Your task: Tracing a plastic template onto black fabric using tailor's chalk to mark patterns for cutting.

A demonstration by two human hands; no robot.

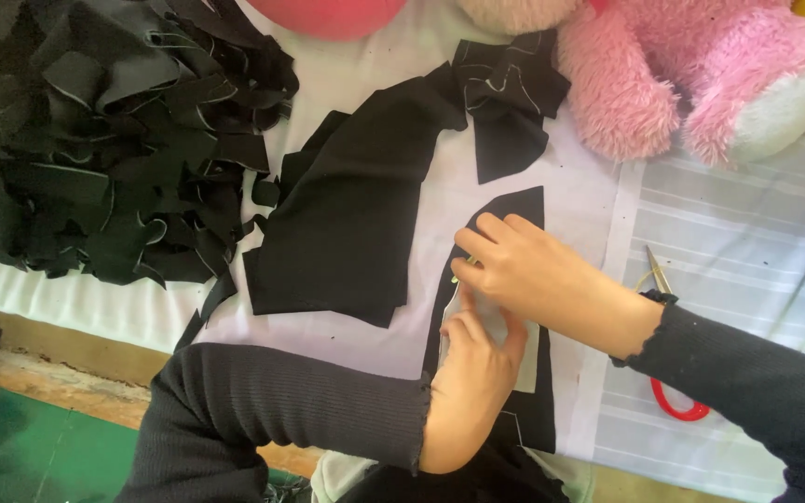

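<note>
Near the middle of the counter [347, 84], both hands press on a pale template [491, 331] laid over a black fabric piece [514, 210]. Left hand [468, 382] lies flat with fingers spread, pinning the template's lower part; right hand [524, 270] curls its fingers down onto the upper edge, and something thin and yellowish shows beneath them, too hidden to identify. I judge the fabric light, soft and floppy, prone to sliding, best held flat by pressing near its edges. Beside it lie a larger black cloth [347, 224], a heap of black scraps [95, 140], a pink plush toy [691, 74], and red-handled scissors [668, 373], partly covered by the right sleeve.
</note>
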